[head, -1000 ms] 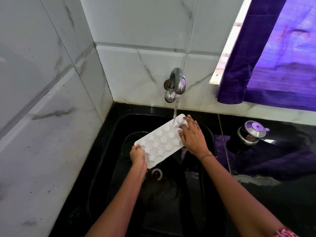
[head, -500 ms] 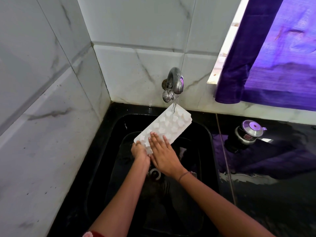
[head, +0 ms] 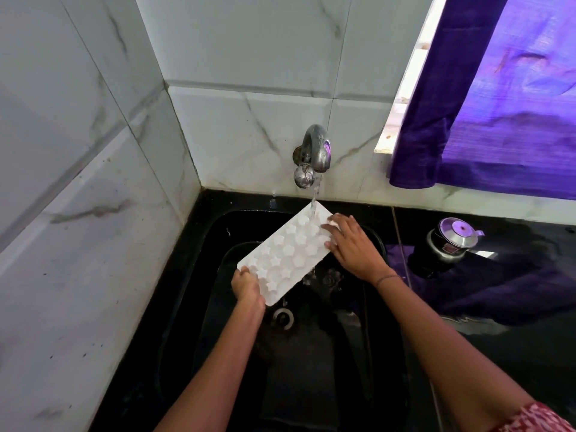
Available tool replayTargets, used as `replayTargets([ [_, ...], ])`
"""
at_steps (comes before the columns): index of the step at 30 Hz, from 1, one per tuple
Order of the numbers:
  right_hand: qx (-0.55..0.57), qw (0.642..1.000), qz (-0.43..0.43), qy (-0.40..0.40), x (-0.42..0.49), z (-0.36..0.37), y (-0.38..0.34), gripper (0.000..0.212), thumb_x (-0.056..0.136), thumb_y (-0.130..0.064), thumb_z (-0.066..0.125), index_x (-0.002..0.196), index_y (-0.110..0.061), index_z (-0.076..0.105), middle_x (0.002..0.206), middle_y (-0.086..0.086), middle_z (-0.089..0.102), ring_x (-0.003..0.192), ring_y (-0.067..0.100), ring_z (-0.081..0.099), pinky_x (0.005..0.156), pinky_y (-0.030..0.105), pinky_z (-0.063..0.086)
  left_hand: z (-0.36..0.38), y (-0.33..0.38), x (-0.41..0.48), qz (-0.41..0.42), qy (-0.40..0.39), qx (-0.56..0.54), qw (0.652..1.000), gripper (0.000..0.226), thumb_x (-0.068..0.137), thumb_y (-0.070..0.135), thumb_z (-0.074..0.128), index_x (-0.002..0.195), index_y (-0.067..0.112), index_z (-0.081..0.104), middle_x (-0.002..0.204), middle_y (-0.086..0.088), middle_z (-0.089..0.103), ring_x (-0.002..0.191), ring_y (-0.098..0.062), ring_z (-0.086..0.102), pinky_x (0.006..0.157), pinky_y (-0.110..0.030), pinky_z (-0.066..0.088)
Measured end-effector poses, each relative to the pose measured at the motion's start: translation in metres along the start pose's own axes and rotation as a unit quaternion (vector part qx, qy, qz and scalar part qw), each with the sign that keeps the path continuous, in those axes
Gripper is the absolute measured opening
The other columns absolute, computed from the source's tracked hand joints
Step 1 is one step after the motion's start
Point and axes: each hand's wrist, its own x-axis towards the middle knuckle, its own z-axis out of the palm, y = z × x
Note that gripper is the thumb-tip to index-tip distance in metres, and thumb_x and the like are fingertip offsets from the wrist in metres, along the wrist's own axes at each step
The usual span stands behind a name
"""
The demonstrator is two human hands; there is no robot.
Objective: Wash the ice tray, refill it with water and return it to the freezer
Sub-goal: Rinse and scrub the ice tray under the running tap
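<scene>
Right hand [head: 355,248] slid up ice tray [head: 285,255], fingers flat; left hand [head: 247,287] grips corner.

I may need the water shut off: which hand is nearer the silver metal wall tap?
Right. The right hand rests on the far end of the white star-mould ice tray, just below the silver metal wall tap; the left hand grips its near corner, farther down.

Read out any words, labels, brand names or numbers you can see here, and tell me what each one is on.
Red label on the cooker: it may carry print, but it is too small and blurred to read.
Tray, tap, curtain: no text to be seen.
Nothing in this view can be quoted.
</scene>
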Motion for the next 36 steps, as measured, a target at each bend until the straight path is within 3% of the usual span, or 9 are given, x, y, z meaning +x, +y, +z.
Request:
replayTargets([
  [5,-0.039,0.995,0.094,-0.008,0.016,0.011,-0.026,0.073,0.091,-0.050,0.002,0.150,-0.009,0.014,0.158,0.013,0.010,0.147,0.027,0.003,0.118,0.047,-0.008,0.004,-0.008,-0.008,-0.021,-0.023,-0.011,0.999,0.038,0.101,0.018,0.035,0.135,0.004,0.043,0.132,-0.019,0.053,0.118,-0.037,0.054,0.102,-0.052,0.043],
  [8,-0.061,0.992,0.104,-0.023,0.019,0.019,-0.055,0.072,0.091,-0.050,0.000,0.150,-0.009,0.005,0.157,0.015,-0.002,0.147,0.029,-0.005,0.115,0.054,-0.012,0.005,-0.005,-0.012,-0.011,-0.018,-0.023,1.000,0.032,0.101,0.014,0.034,0.125,-0.001,0.049,0.119,-0.019,0.057,0.102,-0.034,0.058,0.089,-0.045,0.049],
  [13,0.001,0.995,-0.087,-0.057,0.018,0.038,-0.119,0.064,0.094,-0.038,0.006,0.151,-0.010,0.010,0.159,0.009,0.004,0.147,0.020,-0.003,0.118,0.038,-0.006,0.006,-0.001,-0.011,0.020,-0.023,-0.007,1.000,0.030,0.099,0.012,0.037,0.120,-0.004,0.053,0.120,-0.023,0.059,0.099,-0.030,0.059,0.091,-0.041,0.049],
  [17,-0.008,0.987,-0.148,-0.066,0.022,0.040,-0.123,0.060,0.096,-0.042,0.011,0.151,-0.018,0.018,0.159,0.005,0.012,0.147,0.019,0.005,0.119,0.044,0.003,0.003,0.000,-0.009,0.020,-0.033,-0.019,0.999,0.031,0.100,0.015,0.037,0.117,-0.003,0.056,0.112,-0.020,0.063,0.095,-0.030,0.063,0.085,-0.039,0.052],
  [23,-0.018,0.993,0.111,-0.022,0.032,0.020,-0.064,0.075,0.085,-0.070,-0.007,0.150,-0.035,0.005,0.160,0.000,-0.003,0.147,0.026,-0.005,0.113,0.062,-0.004,-0.002,0.013,-0.008,0.073,0.012,0.019,0.997,0.028,0.102,0.017,0.035,0.111,0.001,0.056,0.102,-0.013,0.057,0.088,-0.023,0.052,0.077,-0.032,0.042],
  [28,0.160,0.943,0.291,-0.005,0.029,0.006,-0.048,0.082,0.088,-0.066,0.036,0.147,-0.010,0.023,0.137,0.012,0.041,0.118,0.031,0.048,0.088,0.045,0.046,-0.007,0.008,-0.001,-0.008,-0.003,-0.046,0.999,0.034,0.097,0.032,0.037,0.088,0.007,0.058,0.096,-0.012,0.060,0.079,-0.028,0.059,0.069,-0.038,0.048],
  [32,0.405,0.821,0.394,0.075,0.028,0.005,-0.057,0.065,0.092,-0.063,0.026,0.123,-0.011,0.049,0.114,0.004,0.052,0.114,0.023,0.050,0.100,0.046,0.041,-0.016,0.006,0.001,-0.086,-0.058,-0.179,0.978,0.054,0.089,0.059,0.035,0.088,0.012,0.061,0.090,-0.012,0.065,0.079,-0.029,0.060,0.085,-0.039,0.047],
  [34,0.584,0.673,0.447,0.074,0.029,0.012,-0.055,0.074,0.086,-0.072,0.029,0.125,-0.014,0.053,0.117,0.002,0.057,0.114,0.021,0.051,0.102,0.043,0.042,-0.024,0.009,0.005,-0.126,-0.086,-0.198,0.968,0.064,0.088,0.064,0.035,0.094,0.007,0.061,0.092,-0.017,0.064,0.085,-0.034,0.059,0.094,-0.046,0.044],
  [36,0.698,0.550,0.448,0.097,0.027,0.021,-0.051,0.048,0.093,-0.053,0.040,0.099,-0.011,0.061,0.089,0.001,0.063,0.085,0.015,0.058,0.075,0.028,0.051,-0.031,0.013,0.007,-0.142,-0.102,-0.176,0.969,0.046,0.095,0.046,0.037,0.093,0.004,0.057,0.107,-0.022,0.059,0.093,-0.037,0.057,0.087,-0.054,0.047],
])
